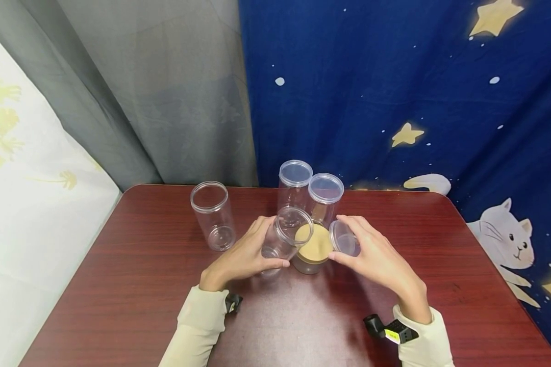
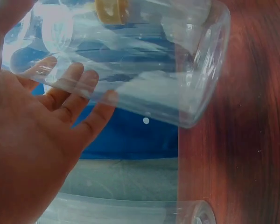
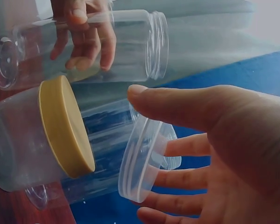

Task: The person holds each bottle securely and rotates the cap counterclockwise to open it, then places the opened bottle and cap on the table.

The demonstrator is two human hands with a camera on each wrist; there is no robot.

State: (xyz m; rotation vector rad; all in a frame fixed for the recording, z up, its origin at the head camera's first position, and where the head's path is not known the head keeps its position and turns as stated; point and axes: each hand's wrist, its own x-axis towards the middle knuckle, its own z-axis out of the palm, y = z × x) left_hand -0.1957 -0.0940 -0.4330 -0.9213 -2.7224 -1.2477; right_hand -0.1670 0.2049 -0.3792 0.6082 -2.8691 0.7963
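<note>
My left hand grips a clear plastic jar by its side, tilted, with its open mouth up. In the left wrist view, the fingers lie along the far side of the jar wall. Between thumb and fingers, my right hand holds a translucent lid on its edge. The lid also shows in the right wrist view. A shorter jar with a yellow lid stands between the two hands.
Two tall clear jars with translucent lids, one left and one right, stand behind the yellow-lidded jar. An unlidded clear jar stands at the left on the dark red table. Curtains hang behind the table.
</note>
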